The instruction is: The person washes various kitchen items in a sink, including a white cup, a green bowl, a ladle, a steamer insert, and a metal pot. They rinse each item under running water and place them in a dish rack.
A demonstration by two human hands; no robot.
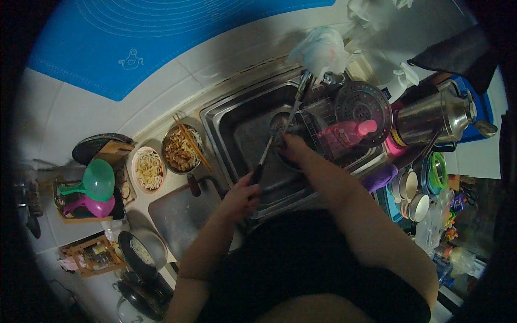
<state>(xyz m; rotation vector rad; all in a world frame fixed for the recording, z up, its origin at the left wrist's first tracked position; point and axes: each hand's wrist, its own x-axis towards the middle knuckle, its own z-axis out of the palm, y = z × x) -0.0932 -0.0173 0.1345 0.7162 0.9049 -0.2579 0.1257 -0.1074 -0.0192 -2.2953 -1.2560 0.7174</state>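
Observation:
My left hand (242, 196) grips the black handle of a long metal kitchen utensil (265, 155) over the steel sink (246, 139). At the utensil's far end are the curled fingers of my right hand (293, 148), which hide its head. A stream of water (293, 113) falls there from the faucet (305, 82). Whether a scrubber is also under my right fingers cannot be made out. The sink drain (282, 119) lies just beyond. Below my right hand, a dark round vessel in the sink is partly covered.
Right of the basin are a wire rack (317, 117), a pink bottle (343, 134), a perforated steel steamer plate (363, 109) and a metal thermos (428, 117). To the left stand a noodle bowl (148, 168), a pan with noodles and chopsticks (181, 151), and a cleaver (181, 214).

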